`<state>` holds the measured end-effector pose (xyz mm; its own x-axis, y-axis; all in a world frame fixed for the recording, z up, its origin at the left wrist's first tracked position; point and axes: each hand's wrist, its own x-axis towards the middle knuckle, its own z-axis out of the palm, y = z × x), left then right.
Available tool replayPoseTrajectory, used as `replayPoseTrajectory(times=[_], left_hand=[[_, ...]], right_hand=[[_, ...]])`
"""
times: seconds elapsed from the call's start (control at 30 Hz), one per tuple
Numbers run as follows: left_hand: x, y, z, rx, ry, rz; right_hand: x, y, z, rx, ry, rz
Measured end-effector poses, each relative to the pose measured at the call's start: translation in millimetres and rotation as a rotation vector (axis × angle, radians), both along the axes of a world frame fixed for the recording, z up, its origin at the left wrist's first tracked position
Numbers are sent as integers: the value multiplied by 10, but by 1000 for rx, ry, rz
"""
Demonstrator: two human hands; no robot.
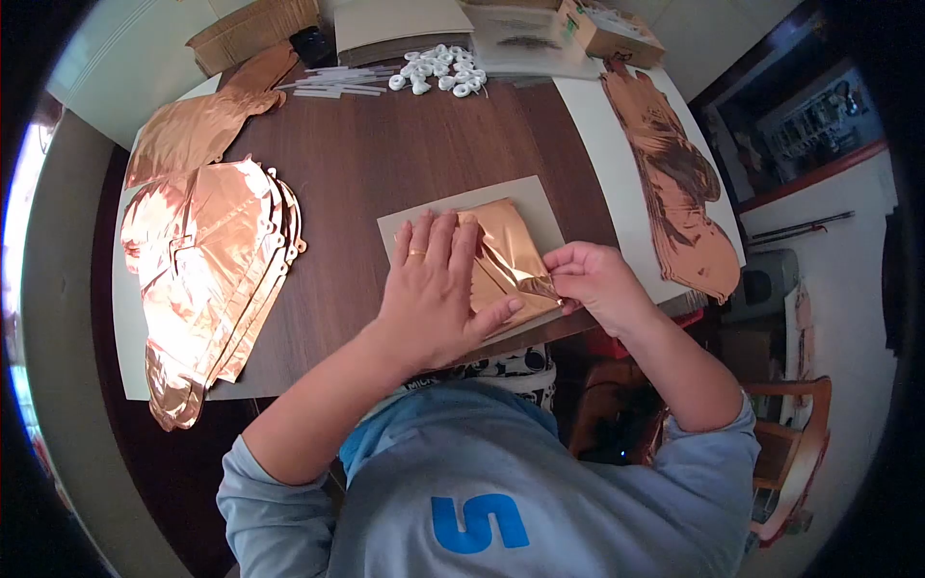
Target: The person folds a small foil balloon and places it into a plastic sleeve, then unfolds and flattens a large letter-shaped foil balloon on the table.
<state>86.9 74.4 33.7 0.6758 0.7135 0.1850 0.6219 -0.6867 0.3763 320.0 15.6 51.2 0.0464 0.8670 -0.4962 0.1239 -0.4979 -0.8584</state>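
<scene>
A folded sheet of rose-gold foil, which looks like a foil balloon [509,236], lies on a pale grey card [541,200] near the table's front edge. My left hand [432,289] presses flat on the left part of the foil, fingers stretched and a ring on one of them. At the foil's near right corner, my right hand [595,281] pinches the edge between thumb and fingers. Creases run across the foil toward that pinch. The left hand hides much of the foil's left side.
Flat foil balloons [217,260] are stacked on the left, and another stack [670,178] lies on the right. At the back are white straws [339,81], small white ribbon rolls [438,69], a card stack [403,34], clear plastic bags [525,48] and a cardboard box [612,37].
</scene>
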Motion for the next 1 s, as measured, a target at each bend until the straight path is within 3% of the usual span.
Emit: replayPoseTrajectory(times=[0.2, 0.57, 1.0], left_hand=[[24, -131, -227, 119, 39, 43], [13, -137, -224, 129, 63, 7], [-18, -79, -210, 145, 114, -33]], right_hand=[[-37, -16, 8, 14, -6, -61], [79, 170, 10, -74, -37, 105], [-53, 91, 45, 30, -115, 28]])
